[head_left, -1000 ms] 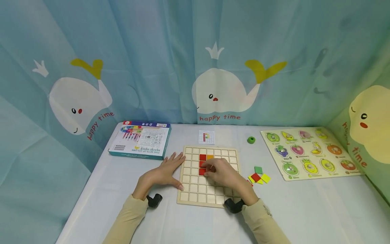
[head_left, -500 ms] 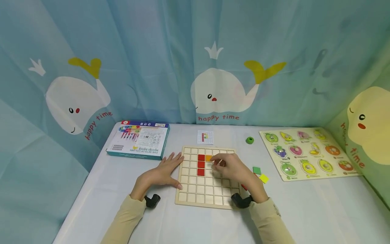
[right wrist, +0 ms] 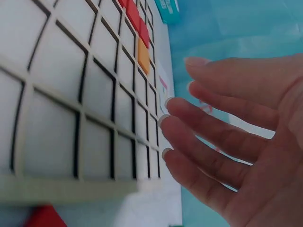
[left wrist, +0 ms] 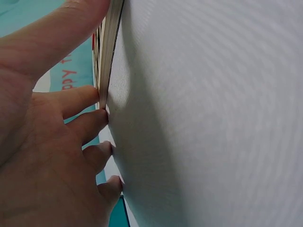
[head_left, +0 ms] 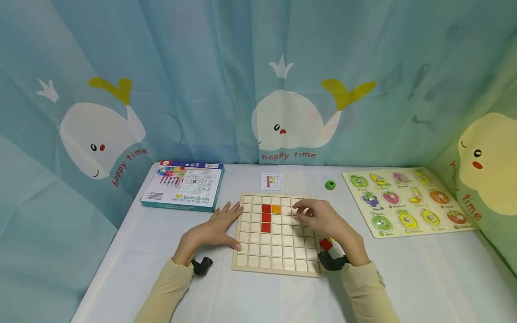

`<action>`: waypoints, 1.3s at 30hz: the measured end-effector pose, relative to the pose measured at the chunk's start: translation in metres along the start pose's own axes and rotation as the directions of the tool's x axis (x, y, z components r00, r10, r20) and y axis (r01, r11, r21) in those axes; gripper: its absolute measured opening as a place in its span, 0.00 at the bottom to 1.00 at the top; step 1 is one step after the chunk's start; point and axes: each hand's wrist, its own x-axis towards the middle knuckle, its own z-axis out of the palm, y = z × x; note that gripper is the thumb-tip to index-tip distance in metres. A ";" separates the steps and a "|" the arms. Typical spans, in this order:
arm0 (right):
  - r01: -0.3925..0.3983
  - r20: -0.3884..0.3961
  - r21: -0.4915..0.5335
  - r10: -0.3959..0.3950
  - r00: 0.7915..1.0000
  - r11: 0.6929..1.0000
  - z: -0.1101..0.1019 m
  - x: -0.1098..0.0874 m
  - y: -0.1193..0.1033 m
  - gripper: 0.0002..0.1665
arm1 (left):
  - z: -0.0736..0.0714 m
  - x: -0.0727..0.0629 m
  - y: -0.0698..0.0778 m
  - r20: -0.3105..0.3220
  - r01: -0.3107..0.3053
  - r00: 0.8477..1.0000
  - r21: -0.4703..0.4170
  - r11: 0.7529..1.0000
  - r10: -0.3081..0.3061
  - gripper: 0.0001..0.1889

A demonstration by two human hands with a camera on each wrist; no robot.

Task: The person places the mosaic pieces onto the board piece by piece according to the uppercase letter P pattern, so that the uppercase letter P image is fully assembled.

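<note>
A wooden grid board [head_left: 260, 250] lies on the table in the head view. Three red tiles [head_left: 265, 218] stand in one column of it, with an orange tile [head_left: 276, 209] beside the topmost. My left hand [head_left: 211, 231] has its fingers spread along the board's left edge; thumb and fingertips touch the frame. Over the upper right squares hovers my right hand [head_left: 323, 218], fingers loosely bent. In the right wrist view, nothing lies between its thumb and fingers [right wrist: 208, 161]. A loose red tile [head_left: 326, 244] sits by the board's right edge; my right forearm hides other loose tiles.
Behind the board lies a small pattern card [head_left: 271, 181]. A boxed bead set [head_left: 181, 186] is at the back left. To the right are a green bead [head_left: 330, 185] and a fruit puzzle board [head_left: 434, 230]. A blue curtain [head_left: 226, 89] hangs behind the table.
My right hand has moved right, away from the red and orange tiles, uncovering them and the squares beside them. My left hand keeps its place on the board's edge.
</note>
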 end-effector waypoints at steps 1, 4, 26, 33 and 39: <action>-0.007 -0.001 -0.003 0.007 1.000 1.000 -0.003 -0.002 0.002 0.14 | 0.000 0.000 0.000 0.000 -0.001 1.000 -0.002 1.000 0.001 0.60; -0.034 -0.008 -0.014 0.033 0.999 0.999 -0.011 -0.006 0.011 0.14 | 0.000 0.000 0.001 0.003 0.004 1.000 -0.004 1.000 -0.004 0.60; -0.269 0.063 0.128 0.263 0.963 0.955 -0.052 -0.044 0.075 0.15 | 0.000 0.001 0.000 0.007 0.019 1.000 0.001 1.000 -0.019 0.61; -0.270 0.155 0.238 0.238 0.959 0.933 -0.052 -0.049 0.088 0.16 | 0.001 0.001 0.000 0.003 0.022 1.000 0.003 1.000 -0.022 0.61; -0.270 0.221 0.282 0.212 0.952 0.921 -0.052 -0.050 0.090 0.16 | 0.001 0.002 -0.001 0.005 0.025 1.000 0.007 1.000 -0.025 0.61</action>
